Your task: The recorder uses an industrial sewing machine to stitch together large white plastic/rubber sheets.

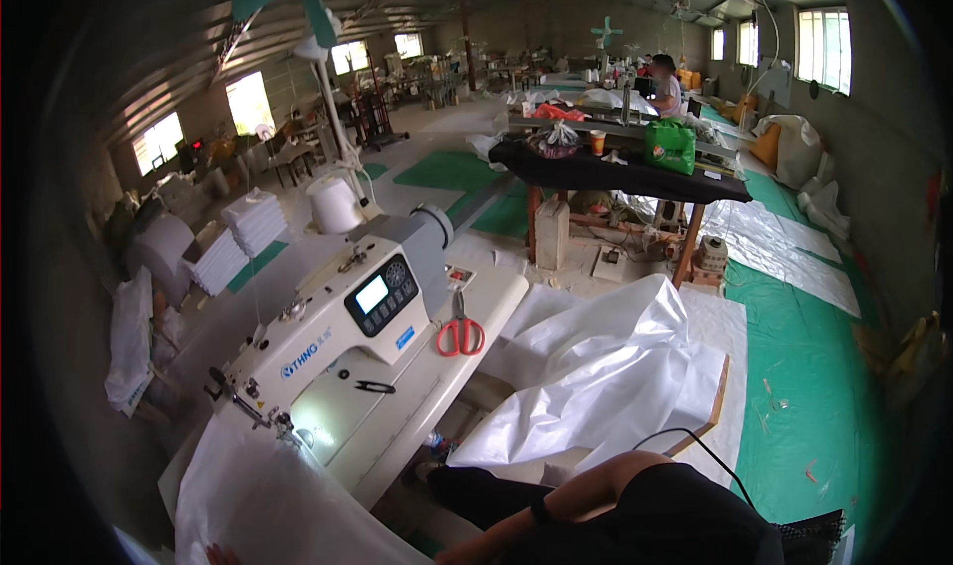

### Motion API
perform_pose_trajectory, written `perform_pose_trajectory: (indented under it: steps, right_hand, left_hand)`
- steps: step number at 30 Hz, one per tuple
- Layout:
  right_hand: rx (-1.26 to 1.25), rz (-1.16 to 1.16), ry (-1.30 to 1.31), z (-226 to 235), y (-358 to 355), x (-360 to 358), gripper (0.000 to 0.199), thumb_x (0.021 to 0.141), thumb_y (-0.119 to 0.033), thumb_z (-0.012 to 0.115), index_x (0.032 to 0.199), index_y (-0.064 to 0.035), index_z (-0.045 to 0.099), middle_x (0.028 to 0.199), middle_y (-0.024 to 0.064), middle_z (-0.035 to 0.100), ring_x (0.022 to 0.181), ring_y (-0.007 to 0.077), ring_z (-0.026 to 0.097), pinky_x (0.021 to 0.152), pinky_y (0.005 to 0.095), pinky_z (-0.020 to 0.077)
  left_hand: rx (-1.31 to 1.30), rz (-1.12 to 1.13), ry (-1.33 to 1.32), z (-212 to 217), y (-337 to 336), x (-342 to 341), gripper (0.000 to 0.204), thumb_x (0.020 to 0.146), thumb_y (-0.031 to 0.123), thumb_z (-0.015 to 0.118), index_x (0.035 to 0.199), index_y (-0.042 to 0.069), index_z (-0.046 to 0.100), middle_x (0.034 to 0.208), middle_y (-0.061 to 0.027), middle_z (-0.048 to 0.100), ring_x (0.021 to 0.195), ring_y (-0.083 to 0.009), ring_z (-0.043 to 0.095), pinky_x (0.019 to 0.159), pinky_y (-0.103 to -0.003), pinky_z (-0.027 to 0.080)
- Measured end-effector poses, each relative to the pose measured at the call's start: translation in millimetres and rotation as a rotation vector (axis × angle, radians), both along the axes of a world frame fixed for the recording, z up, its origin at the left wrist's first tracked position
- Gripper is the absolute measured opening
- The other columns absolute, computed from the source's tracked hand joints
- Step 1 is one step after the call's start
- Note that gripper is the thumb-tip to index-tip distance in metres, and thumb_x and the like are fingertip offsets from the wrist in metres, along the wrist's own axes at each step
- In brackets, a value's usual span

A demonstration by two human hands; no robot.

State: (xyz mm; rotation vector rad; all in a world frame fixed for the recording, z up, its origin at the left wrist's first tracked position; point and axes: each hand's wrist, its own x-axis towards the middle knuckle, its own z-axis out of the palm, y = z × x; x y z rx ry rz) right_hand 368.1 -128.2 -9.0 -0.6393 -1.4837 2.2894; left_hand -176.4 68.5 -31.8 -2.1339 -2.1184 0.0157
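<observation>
At the lower left edge, the fingertips of my left hand (220, 555) lie on a white plastic-like sheet (268, 500); the rest of that hand is cut off. They look stretched out flat. The sheet runs up to the needle end of a white sewing machine (338, 337), where a small lamp glows. My right forearm (496, 540) crosses the bottom, and its hand is outside the picture. On the machine's table (397, 416) lie red-handled scissors (460, 335) and small black thread snips (375, 386).
Crumpled white sheeting (606, 376) is heaped right of the machine. A thread cone (335, 205) stands behind it. Farther back is a dark-covered table (615, 173) with a green bag (671, 146) and a cup (598, 143). Another person (667, 93) is beyond. Folded white stacks (223, 257) stand left.
</observation>
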Motion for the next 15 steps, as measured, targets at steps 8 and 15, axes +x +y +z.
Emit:
perform_pose_trajectory:
  steps: [8, 15]
  right_hand:
    - [0.102, -0.055, 0.037, -59, 6, 4, 0.010, 0.078, -0.011, 0.067, 0.084, -0.0030, 0.067, 0.072, 0.0039, 0.064, 0.068, 0.0156, 0.059, 0.058, 0.0301, 0.0477]
    - [0.125, -0.120, 0.102, -96, 8, 4, 0.011, 0.078, -0.014, 0.067, 0.082, -0.0032, 0.066, 0.070, 0.0037, 0.064, 0.067, 0.0159, 0.059, 0.057, 0.0302, 0.0473]
  left_hand:
    - [-0.124, -0.182, -0.212, -25, 15, 36, 0.052, 0.096, 0.043, 0.031, 0.141, 0.016, 0.031, 0.148, -0.0063, 0.026, 0.136, -0.0274, 0.023, 0.106, -0.059, 0.014]
    - [0.040, 0.156, 0.091, 51, -80, 222, 0.049, 0.097, 0.036, 0.035, 0.133, 0.004, 0.042, 0.136, -0.0182, 0.042, 0.123, -0.0313, 0.041, 0.102, -0.048, 0.032]
